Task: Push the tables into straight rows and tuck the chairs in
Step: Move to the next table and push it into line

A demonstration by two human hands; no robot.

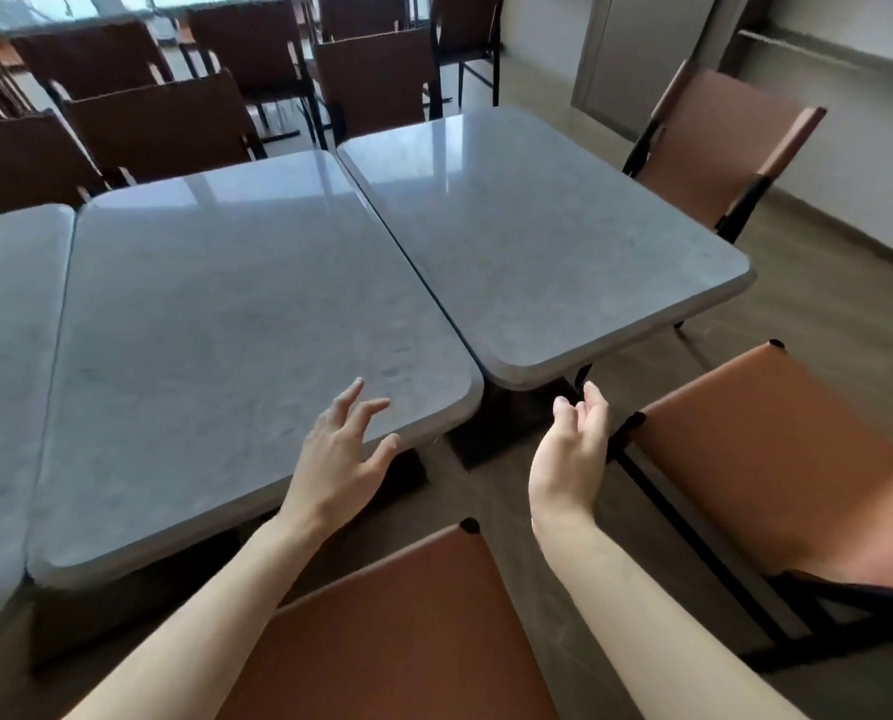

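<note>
Reaching hands [454, 449] open, near table edge [423, 428], floor gap [491, 485]

Floor [823, 283], grey-brown wood-look planks: carrying three pale marble-look tables side by side. Middle table [246, 324] and right table [548, 241] are touching along one long edge, near edges lying out of line, right one sitting further back. Left table [2, 356] is showing partly. Black pedestal bases [491, 433] are standing directly on floor
</note>
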